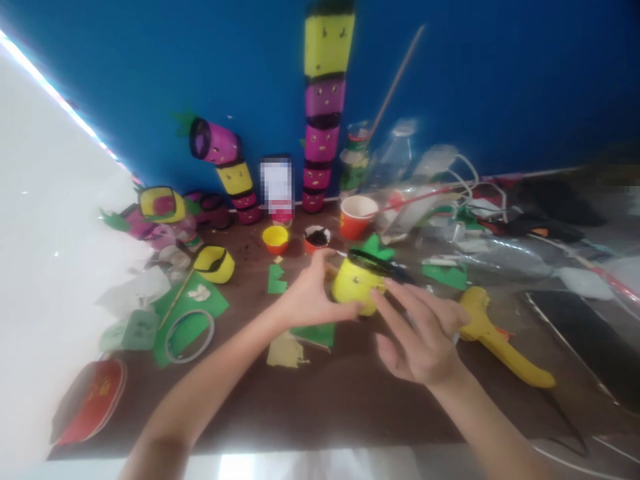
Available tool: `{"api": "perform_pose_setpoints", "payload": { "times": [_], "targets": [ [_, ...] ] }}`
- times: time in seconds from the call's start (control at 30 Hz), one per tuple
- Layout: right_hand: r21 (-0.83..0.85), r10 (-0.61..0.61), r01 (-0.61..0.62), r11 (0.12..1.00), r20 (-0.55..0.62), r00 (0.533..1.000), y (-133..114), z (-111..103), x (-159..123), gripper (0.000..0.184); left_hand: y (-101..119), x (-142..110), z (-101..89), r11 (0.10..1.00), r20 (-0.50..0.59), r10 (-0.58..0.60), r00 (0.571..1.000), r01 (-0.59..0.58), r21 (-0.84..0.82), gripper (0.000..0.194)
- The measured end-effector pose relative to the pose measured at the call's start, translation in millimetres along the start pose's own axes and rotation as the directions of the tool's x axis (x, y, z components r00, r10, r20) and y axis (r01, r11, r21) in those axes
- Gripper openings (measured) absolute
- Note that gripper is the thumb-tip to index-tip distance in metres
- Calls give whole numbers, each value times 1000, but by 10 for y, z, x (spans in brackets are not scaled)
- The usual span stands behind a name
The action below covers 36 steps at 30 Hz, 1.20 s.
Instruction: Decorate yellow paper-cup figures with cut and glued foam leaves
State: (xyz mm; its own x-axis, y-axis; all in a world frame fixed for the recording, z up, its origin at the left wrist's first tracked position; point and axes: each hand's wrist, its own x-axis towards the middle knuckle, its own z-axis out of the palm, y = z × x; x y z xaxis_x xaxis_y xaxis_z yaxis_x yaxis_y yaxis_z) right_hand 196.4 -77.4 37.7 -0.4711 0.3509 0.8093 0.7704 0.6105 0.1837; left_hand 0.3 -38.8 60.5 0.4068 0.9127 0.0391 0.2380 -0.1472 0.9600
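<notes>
My left hand [320,290] is closed around the left side of a small yellow painted cup [350,283] with a black rim, little eyes on its front and green zigzag-cut paper behind its rim. The cup is held upright over the middle of the table. My right hand [423,333] is at the cup's right side, its fingers stretched out and apart, the tips at or very near the cup's front. Whether they touch it I cannot tell. Beneath the cup lie a green paper piece [317,335] and a torn cream scrap [286,351].
A yellow glue gun [507,343] and a dark tablet-like slab [585,340] lie at right. At left are a tape roll [190,361] on green paper and a yellow cup [214,265]. Behind stand a red paper cup [357,217], paint cups and a tall painted cup stack [325,100].
</notes>
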Motion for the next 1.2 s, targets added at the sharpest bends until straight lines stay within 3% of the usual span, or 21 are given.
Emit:
{"api": "perform_pose_setpoints", "payload": {
  "times": [0.23, 1.2],
  "targets": [
    [61, -76, 73, 995, 46, 996, 126, -53, -25, 53, -1, -14, -24, 997, 37, -18, 999, 16, 72, 88],
    [124, 2, -4, 992, 21, 1000, 118, -56, -22, 55, 18, -11, 8, 998, 66, -42, 997, 46, -48, 82]
  ]
}}
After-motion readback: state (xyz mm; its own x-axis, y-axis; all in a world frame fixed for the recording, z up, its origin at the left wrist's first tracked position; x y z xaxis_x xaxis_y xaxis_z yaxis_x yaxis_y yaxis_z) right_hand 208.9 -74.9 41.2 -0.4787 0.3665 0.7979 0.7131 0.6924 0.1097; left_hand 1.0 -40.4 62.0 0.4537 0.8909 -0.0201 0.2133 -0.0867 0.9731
